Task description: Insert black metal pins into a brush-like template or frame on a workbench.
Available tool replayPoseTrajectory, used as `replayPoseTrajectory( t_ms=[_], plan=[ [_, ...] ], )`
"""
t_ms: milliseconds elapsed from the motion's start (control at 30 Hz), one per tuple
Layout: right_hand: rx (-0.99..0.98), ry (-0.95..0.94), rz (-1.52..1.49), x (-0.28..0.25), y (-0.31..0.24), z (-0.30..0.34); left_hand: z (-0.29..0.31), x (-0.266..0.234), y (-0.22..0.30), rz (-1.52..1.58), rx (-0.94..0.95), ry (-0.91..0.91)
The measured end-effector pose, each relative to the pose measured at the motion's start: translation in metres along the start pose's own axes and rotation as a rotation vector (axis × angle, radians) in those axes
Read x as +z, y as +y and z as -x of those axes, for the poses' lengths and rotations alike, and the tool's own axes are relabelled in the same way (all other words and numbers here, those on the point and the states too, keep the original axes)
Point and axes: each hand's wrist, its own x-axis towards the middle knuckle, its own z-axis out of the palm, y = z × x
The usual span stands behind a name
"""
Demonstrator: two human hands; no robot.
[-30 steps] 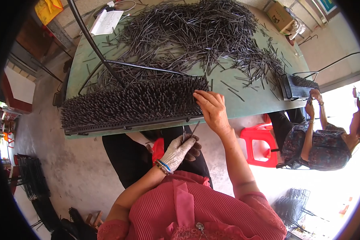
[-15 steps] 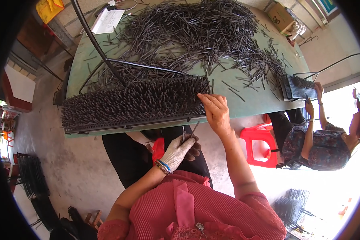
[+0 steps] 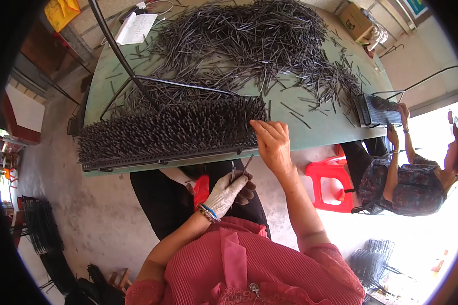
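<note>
A long black rack (image 3: 170, 161) lies along the table's near edge, its perforated top densely filled with short dark upright strips (image 3: 158, 127). My bare right hand (image 3: 272, 142) is at the rack's right end, thumb and fingertips pinched together among the strips; whatever is between them is hidden. In front of my lap, my left hand (image 3: 229, 192), in a pale knitted glove with dark fingers, is closed around a few thin dark strips (image 3: 248, 162) that stick up past the fingers. Black metal rods (image 3: 188, 85) rise from the rack's back.
A big heap of loose dark strips (image 3: 244, 40) covers the far part of the green table (image 3: 310, 129). At right, a co-worker's hands (image 3: 394, 129) work on another rack (image 3: 376, 116). A red plastic stool (image 3: 331, 185) stands below. A carton (image 3: 356, 23) sits at the far right corner.
My right hand has shifted very slightly left at the rack's right end. My left hand keeps its place with the strips. The co-worker's hands have moved a little.
</note>
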Motion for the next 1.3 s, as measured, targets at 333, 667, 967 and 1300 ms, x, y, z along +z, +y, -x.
replayPoseTrajectory(
  t_ms=[333, 667, 967, 1300],
  plan=[
    [0.106, 0.01, -0.102, -0.001, 0.0, -0.016, -0.002, -0.001, -0.003, 0.013, -0.008, 0.0],
    [0.042, -0.138, -0.134, 0.012, 0.016, -0.036, 0.0, -0.002, -0.003, 0.025, -0.002, -0.004],
    [0.145, -0.162, -0.153, 0.012, 0.012, -0.041, -0.001, -0.002, -0.004, 0.055, -0.003, -0.017],
    [0.016, -0.069, -0.05, -0.006, 0.003, -0.037, -0.003, -0.004, -0.002, 0.127, 0.001, -0.005]
  ],
)
